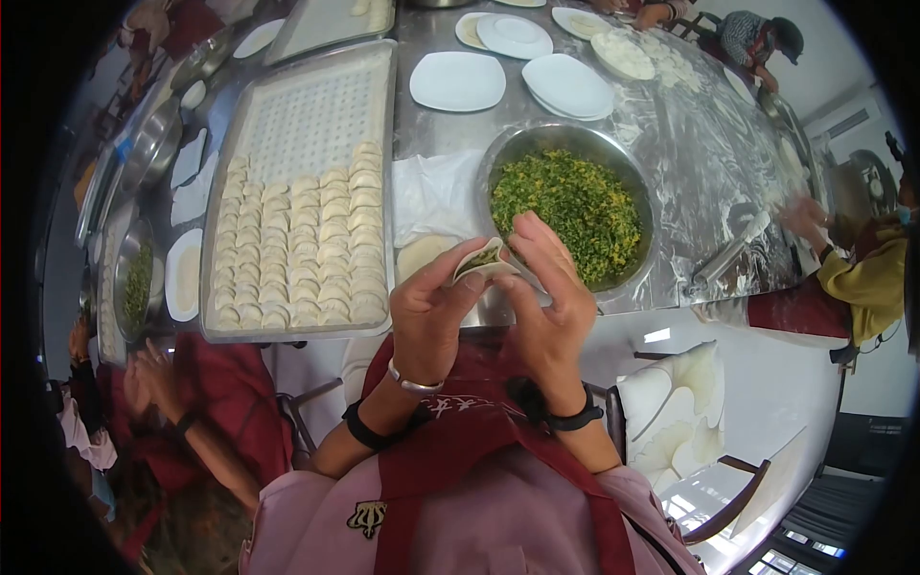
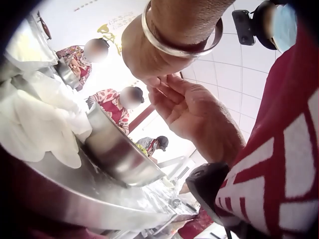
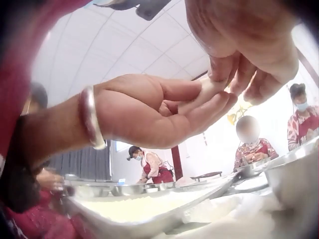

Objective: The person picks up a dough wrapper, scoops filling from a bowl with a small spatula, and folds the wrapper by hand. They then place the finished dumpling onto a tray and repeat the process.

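A half-folded dumpling (image 1: pixel 484 261) with green filling showing at its open top is held between both hands, over the table's near edge. My left hand (image 1: pixel 426 311), with a silver bangle at the wrist, grips its left side between thumb and fingers. The right hand (image 1: pixel 551 307) pinches its right edge, thumb in front and the other fingers extended behind. In the right wrist view the pale dough (image 3: pixel 202 94) shows between the left thumb and fingers, with the right fingertips on its end. The left wrist view hides the dumpling behind the hands.
A steel bowl (image 1: pixel 644 206) of chopped green and yellow filling (image 1: pixel 565 211) stands just beyond the right hand. Left of the hands lies a tray (image 1: pixel 391 172) with rows of folded dumplings (image 1: pixel 297 249). Round wrappers (image 1: pixel 426 251) lie behind the left hand. White plates (image 1: pixel 458 81) sit farther back.
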`<state>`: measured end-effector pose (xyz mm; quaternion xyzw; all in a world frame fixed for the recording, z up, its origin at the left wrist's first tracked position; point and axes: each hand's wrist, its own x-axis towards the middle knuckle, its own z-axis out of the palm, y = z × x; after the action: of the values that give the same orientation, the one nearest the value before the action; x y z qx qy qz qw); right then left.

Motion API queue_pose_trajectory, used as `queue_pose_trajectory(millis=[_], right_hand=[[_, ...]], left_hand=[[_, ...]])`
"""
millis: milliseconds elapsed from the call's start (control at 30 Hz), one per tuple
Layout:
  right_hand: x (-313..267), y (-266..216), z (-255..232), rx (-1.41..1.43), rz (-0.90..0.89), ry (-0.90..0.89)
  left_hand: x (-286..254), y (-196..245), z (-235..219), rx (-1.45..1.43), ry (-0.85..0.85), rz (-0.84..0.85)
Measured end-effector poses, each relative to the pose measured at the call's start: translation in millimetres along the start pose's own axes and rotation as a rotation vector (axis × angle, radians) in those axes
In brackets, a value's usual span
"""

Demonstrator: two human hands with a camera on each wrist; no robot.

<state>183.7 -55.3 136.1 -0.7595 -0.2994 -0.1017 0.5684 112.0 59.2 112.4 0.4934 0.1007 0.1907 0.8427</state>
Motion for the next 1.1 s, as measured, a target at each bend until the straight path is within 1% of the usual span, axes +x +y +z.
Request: queue_pose_trajectory(millis=[67, 167, 267, 367, 467, 567, 600, 667, 700, 767, 800, 867, 900, 1100], right_hand=[[2.8, -3.8, -1.8, -0.046, -0.098, -0.013], [7.6, -9.3, -2.0, -0.125, -0.147, -0.082], [6.2, -5.2, -1.0, -0.111, -0.105, -0.113], [0.2, 6.6, -1.8, 0.019, -0.062, -0.125], [-2.4, -3.5, 5.0, 0.400, 0.297, -0.007], [-2.5, -0.9, 0.9, 0.546, 0.409, -0.105], [-3.7, 2.0, 1.5, 0.556, 0.395, -0.112], [-7.0, 9.3, 3.4, 0.577, 0.366, -0.129], [-7.6, 9.4, 4.2, 0.571, 0.348, -0.115], [-8.9, 9.0, 6.4, 0.560, 0.312, -0.091], [-8.7, 7.9, 6.4, 0.471, 0.267, -0.090], [-7.5, 3.9, 5.6, 0.294, 0.178, -0.090], [-7.4, 2.7, 5.9, 0.287, 0.160, -0.078], [-8.0, 1.5, 5.3, 0.247, 0.078, -0.054]], left_hand=[[-0.7, -1.0, -1.5, 0.023, 0.005, 0.008], [-1.1, -0.4, 0.1, 0.059, 0.012, 0.020], [-2.4, -0.7, -0.1, 0.077, 0.023, 0.023], [-3.6, 0.0, 0.6, 0.065, 0.028, -0.001], [-2.8, 0.0, -2.1, 0.062, -0.006, -0.010], [-1.3, 4.0, -0.3, 0.050, -0.040, 0.010], [-1.1, 5.5, 1.1, 0.043, -0.049, 0.020], [-3.2, 4.5, 4.4, 0.002, -0.005, 0.023], [-4.2, 4.3, 5.3, -0.018, 0.018, 0.024], [-4.3, 5.4, 5.5, -0.041, 0.009, 0.036], [-4.3, 5.8, 5.4, -0.053, 0.005, 0.043], [-6.1, 0.9, 3.8, -0.062, 0.049, 0.044], [-6.7, -0.8, 3.3, -0.067, 0.070, 0.045], [-7.9, 8.4, 3.6, 0.086, 0.019, 0.033]])
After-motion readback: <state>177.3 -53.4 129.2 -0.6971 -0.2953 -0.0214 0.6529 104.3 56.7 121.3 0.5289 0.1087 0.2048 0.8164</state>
